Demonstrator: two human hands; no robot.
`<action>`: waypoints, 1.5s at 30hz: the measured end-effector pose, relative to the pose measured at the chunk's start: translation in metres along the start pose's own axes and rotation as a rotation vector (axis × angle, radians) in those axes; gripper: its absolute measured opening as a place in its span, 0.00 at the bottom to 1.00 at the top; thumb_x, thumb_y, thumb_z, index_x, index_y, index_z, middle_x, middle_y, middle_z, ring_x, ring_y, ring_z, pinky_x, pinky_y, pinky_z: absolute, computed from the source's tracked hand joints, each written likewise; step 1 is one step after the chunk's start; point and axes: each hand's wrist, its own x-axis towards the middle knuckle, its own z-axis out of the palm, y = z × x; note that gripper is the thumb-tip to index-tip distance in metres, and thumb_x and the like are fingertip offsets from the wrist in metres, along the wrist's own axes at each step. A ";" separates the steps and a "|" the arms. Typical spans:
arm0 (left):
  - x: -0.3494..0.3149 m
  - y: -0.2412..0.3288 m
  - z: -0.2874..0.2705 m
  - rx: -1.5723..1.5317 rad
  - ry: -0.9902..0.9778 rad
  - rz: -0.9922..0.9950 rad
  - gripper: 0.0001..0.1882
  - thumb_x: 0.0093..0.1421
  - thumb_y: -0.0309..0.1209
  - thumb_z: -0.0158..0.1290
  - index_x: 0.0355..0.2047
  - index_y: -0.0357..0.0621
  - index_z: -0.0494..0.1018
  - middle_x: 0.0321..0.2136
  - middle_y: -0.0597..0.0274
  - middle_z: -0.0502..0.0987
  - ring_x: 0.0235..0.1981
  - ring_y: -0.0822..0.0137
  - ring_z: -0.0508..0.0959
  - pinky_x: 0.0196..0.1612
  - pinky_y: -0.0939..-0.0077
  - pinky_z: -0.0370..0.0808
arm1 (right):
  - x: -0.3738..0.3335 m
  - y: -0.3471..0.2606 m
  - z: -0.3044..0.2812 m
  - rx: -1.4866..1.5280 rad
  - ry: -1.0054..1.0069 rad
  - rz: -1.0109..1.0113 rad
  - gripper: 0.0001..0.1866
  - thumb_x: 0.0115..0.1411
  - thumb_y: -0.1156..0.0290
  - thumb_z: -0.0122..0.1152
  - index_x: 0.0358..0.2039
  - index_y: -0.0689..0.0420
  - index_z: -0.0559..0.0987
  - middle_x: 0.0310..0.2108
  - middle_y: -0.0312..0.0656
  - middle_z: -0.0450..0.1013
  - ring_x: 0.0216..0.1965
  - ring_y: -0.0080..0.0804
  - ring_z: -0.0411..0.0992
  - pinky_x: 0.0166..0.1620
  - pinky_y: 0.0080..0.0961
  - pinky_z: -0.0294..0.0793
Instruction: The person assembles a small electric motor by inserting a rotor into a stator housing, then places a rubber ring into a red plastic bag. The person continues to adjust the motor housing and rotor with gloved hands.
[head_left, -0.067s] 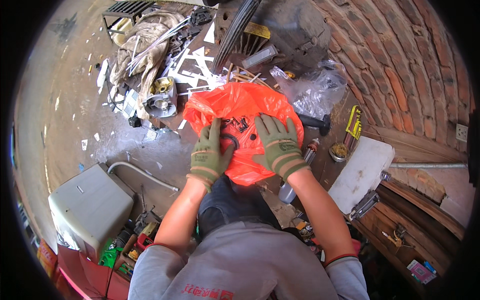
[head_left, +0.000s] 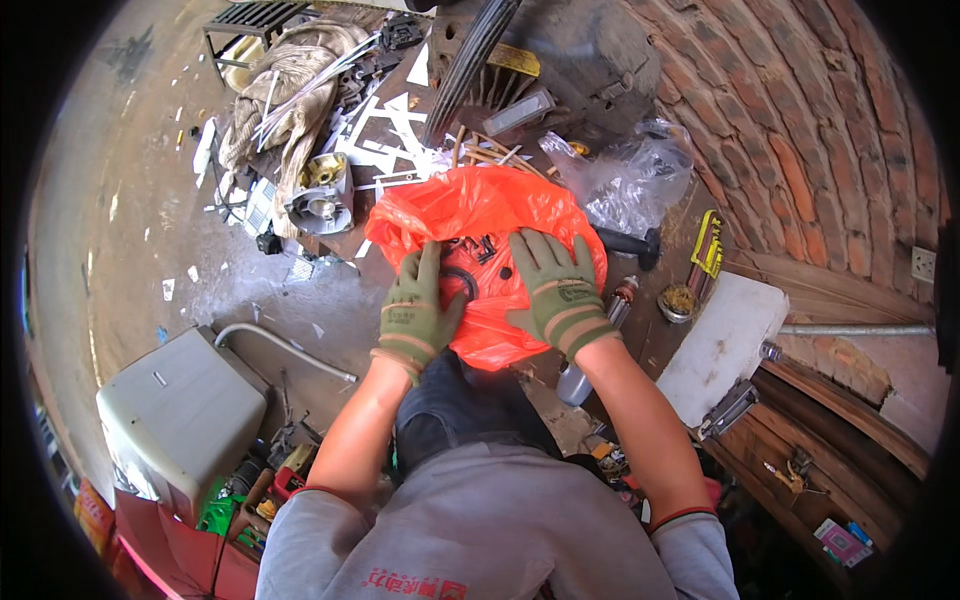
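Note:
A red plastic bag lies spread in front of me. On its film sit several small dark screws or bolts, a black ring and a small round black piece. My left hand, in a green work glove, rests on the bag's left side, fingers extended, the thumb beside the ring. My right hand, gloved the same way, lies flat on the right side with fingers stretched forward. Neither hand grips anything; the small parts lie between them.
Clear plastic wrap lies beyond the bag, near a brick wall. A metal motor housing, cloth and white scraps sit at the far left. A grey casing stands at left. A bottle is by my right wrist.

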 end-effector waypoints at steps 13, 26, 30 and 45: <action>-0.011 0.017 -0.023 0.153 0.018 -0.006 0.22 0.61 0.41 0.60 0.53 0.46 0.77 0.37 0.49 0.79 0.36 0.46 0.81 0.41 0.54 0.77 | 0.017 0.008 0.021 0.088 0.069 0.041 0.33 0.52 0.46 0.70 0.52 0.55 0.80 0.67 0.45 0.64 0.67 0.41 0.62 0.71 0.53 0.49; 0.018 0.027 -0.032 0.271 -0.293 -0.030 0.17 0.61 0.41 0.59 0.50 0.56 0.79 0.40 0.52 0.80 0.42 0.45 0.81 0.44 0.52 0.77 | 0.048 0.015 -0.027 0.228 0.160 0.119 0.20 0.63 0.61 0.56 0.53 0.55 0.79 0.40 0.53 0.80 0.44 0.52 0.78 0.50 0.45 0.75; 0.035 0.058 -0.063 0.267 -0.260 0.016 0.18 0.63 0.41 0.57 0.52 0.55 0.78 0.43 0.48 0.80 0.46 0.44 0.80 0.48 0.53 0.77 | 0.061 0.018 -0.028 0.109 0.196 0.171 0.18 0.64 0.61 0.57 0.52 0.52 0.79 0.43 0.55 0.79 0.45 0.54 0.78 0.49 0.47 0.76; 0.102 0.033 -0.006 0.217 -0.277 -0.071 0.29 0.59 0.53 0.58 0.57 0.54 0.77 0.47 0.49 0.82 0.51 0.51 0.80 0.55 0.56 0.75 | 0.087 0.039 0.000 0.445 0.043 0.291 0.18 0.54 0.61 0.71 0.42 0.57 0.82 0.45 0.50 0.81 0.47 0.48 0.79 0.52 0.38 0.76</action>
